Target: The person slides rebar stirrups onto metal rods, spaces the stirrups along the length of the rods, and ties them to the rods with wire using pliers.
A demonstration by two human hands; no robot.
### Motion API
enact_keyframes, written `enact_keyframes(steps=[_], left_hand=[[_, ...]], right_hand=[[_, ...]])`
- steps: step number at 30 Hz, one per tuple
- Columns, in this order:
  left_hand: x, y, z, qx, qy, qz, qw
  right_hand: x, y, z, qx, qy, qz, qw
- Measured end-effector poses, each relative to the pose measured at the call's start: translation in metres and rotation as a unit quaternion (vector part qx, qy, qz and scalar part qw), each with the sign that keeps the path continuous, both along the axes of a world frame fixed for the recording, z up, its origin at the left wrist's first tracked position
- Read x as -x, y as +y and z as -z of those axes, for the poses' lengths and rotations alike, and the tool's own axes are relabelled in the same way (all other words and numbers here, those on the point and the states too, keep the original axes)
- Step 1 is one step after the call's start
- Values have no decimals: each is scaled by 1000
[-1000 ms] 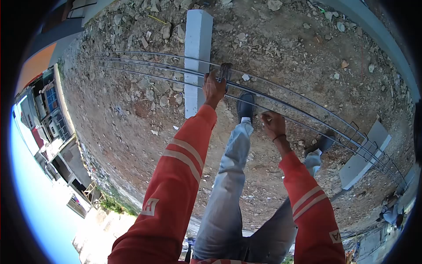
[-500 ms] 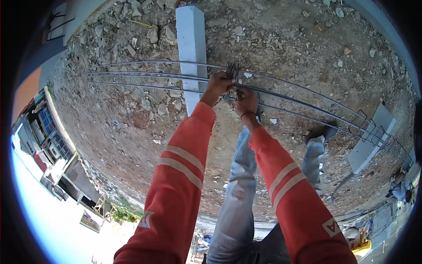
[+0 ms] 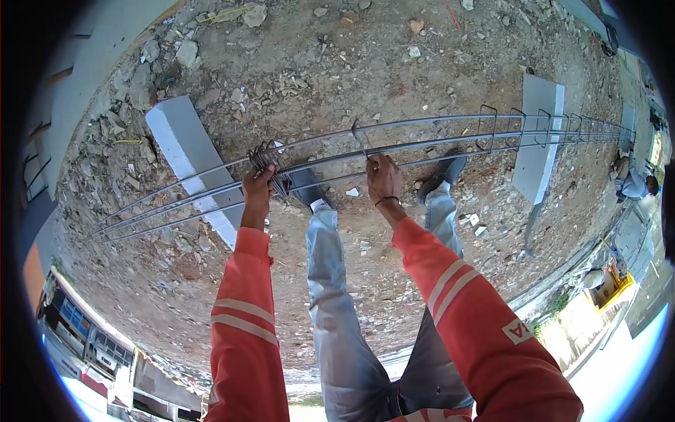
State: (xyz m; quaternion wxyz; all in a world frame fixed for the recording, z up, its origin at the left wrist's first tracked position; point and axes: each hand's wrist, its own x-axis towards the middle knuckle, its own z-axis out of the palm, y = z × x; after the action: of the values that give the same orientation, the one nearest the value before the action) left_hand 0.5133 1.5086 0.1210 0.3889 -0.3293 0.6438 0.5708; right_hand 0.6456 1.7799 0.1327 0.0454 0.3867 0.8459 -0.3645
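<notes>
Long steel bars (image 3: 436, 143) run across the view above rubble-strewn ground. My left hand (image 3: 258, 188) is closed on a bunch of dark wire stirrups (image 3: 261, 156) gathered around the bars at left. Farther right, my right hand (image 3: 384, 179) is closed on a single stirrup (image 3: 360, 135), which stands around the bars, apart from the bunch. Several spaced stirrups (image 3: 486, 126) sit on the bars at right.
A pale block (image 3: 184, 144) supports the bars at left, and another block (image 3: 538, 151) lies under them at right. My shoes (image 3: 307, 186) are near the bars. Another person (image 3: 636, 181) crouches at far right, near a yellow container (image 3: 617, 290).
My right hand came to the bunch, then moved right along the bars with one stirrup. My left hand stayed at the bunch. The view has turned toward the right end.
</notes>
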Motion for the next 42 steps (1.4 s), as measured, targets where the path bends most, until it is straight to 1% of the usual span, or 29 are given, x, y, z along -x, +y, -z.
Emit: enact_keyframes(steps=[2,5,6,7,10,14,17,19,21,23,26,31,33,38,42], left_hand=[[-9,27,-2,-11,7,-1,1000],[-20,74,-13,-22,27,24,999],[-25,83,-5,13,11,44,999],[-27,95,-5,15,13,51,999],[-34,125,-6,-20,-6,21,1000],[-34,151,-3,-12,1,21,1000],[-31,158,1,-5,-7,13,1000],[-30,158,4,24,-20,0,999],[-26,153,2,6,-36,16,999],[-25,153,0,26,-28,47,998],[-24,153,-4,33,-30,59,997],[-21,153,-10,49,-36,84,995],[-21,153,-9,48,-36,84,995],[-21,153,-11,43,-31,72,996],[-16,145,-4,51,-51,96,993]], right_hand=[[-2,33,-11,-46,32,-55,997],[-10,71,-10,-70,24,-50,996],[-13,80,-10,-54,16,-36,998],[-17,87,-9,-52,18,-29,998],[-26,101,-9,-62,23,-2,998],[-34,106,-11,-48,26,20,998],[-35,107,-12,-52,25,28,998],[-32,107,-12,-39,42,44,997],[-31,106,-12,-28,24,59,998],[-31,107,-11,-45,4,31,999],[-33,108,-13,-23,2,32,999],[-32,108,-13,-25,8,31,999],[-32,107,-13,-31,11,30,999],[-38,115,-11,-38,-3,70,997],[-39,124,-15,-42,-14,50,998]])
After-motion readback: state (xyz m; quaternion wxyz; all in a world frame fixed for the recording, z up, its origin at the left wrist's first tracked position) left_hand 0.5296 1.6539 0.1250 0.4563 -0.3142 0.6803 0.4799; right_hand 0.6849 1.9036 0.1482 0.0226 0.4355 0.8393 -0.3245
